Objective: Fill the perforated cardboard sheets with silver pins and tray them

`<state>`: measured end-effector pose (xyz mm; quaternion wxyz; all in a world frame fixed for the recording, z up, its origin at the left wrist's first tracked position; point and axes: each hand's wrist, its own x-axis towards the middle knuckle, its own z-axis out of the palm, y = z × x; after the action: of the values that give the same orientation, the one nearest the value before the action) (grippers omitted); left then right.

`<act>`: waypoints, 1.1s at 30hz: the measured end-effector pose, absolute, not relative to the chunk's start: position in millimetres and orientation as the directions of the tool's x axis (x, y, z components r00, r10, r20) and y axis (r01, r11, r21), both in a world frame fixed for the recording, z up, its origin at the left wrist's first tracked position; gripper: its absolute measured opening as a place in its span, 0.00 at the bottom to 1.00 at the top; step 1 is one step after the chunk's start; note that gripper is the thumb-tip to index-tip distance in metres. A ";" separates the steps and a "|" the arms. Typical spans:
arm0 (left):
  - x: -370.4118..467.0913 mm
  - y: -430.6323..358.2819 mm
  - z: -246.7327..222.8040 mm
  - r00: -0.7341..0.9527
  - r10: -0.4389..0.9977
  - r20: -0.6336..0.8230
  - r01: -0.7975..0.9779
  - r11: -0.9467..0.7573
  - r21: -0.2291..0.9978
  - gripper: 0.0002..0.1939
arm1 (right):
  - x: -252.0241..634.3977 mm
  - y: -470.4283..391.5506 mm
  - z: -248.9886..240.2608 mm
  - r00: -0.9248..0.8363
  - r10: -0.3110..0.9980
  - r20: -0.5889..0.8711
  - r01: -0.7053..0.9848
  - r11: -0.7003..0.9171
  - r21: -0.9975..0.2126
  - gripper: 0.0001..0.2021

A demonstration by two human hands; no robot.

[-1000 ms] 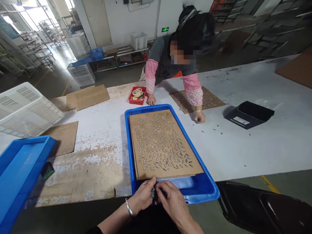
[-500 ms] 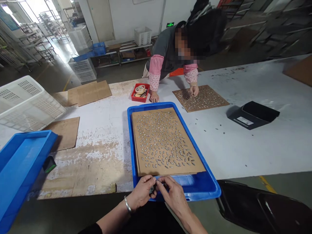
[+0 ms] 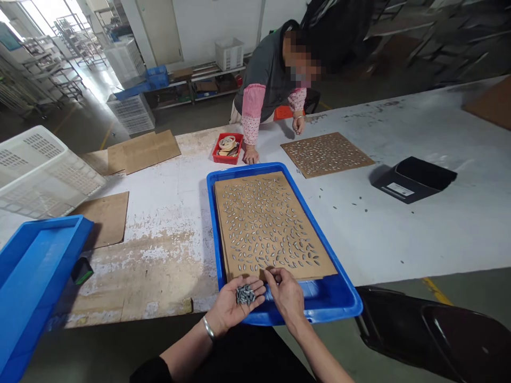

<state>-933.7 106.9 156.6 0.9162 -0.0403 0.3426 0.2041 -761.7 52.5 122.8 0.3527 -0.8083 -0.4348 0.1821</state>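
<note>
My left hand (image 3: 235, 306), palm up with a silver bangle at the wrist, cups a pile of small grey oval pieces (image 3: 245, 294) near the front of a blue tray (image 3: 335, 314). Beside it, my right hand (image 3: 288, 295) has its fingers pinched together over the near edge of a cardboard sheet (image 3: 328, 266); what they hold is too small to make out. Many similar grey pieces lie spread over this sheet, which rests in the blue tray.
Across the table (image 3: 171, 191) a person leans beside a red box (image 3: 227, 149) and another piece-covered sheet (image 3: 327, 154). A black box (image 3: 415, 181) stands right. At left are a blue tray (image 3: 43, 266), a white crate (image 3: 48, 170) and cardboard (image 3: 107, 218).
My left hand has turned palm up and opened, showing the pieces. My right hand has moved apart from it, over the sheet's near edge. The person's hand has lifted away from the far sheet.
</note>
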 end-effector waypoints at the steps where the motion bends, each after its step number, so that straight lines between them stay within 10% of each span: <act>1: -932.7 106.3 157.2 0.686 0.349 -0.638 -0.408 0.911 0.060 0.14 | -764.1 48.3 129.5 0.509 0.860 0.038 0.593 -0.317 -0.740 0.26; 7: -922.6 102.9 160.3 0.690 0.384 -0.613 -0.447 0.893 0.057 0.08 | -776.0 23.3 163.4 0.033 0.980 0.197 0.753 0.105 -0.650 0.15; 16: -922.4 99.0 159.4 0.660 0.322 -0.679 -0.424 0.906 0.018 0.06 | -778.3 17.4 172.1 -0.113 0.957 0.268 0.852 0.231 -0.470 0.13; 25: -926.6 104.3 157.0 0.628 0.313 -0.713 -0.386 0.920 0.063 0.04 | -791.0 21.9 160.7 0.019 0.954 0.298 0.800 0.164 -0.577 0.11; 33: -924.5 102.7 161.3 0.601 0.349 -0.719 -0.156 0.934 0.323 0.15 | -789.6 26.4 157.0 0.445 0.896 -0.001 0.316 -0.158 -0.935 0.10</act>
<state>-924.5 102.7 161.3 0.8875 0.1140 0.4233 0.1421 -789.6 26.4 157.0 0.4830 -0.6993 -0.4333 0.2999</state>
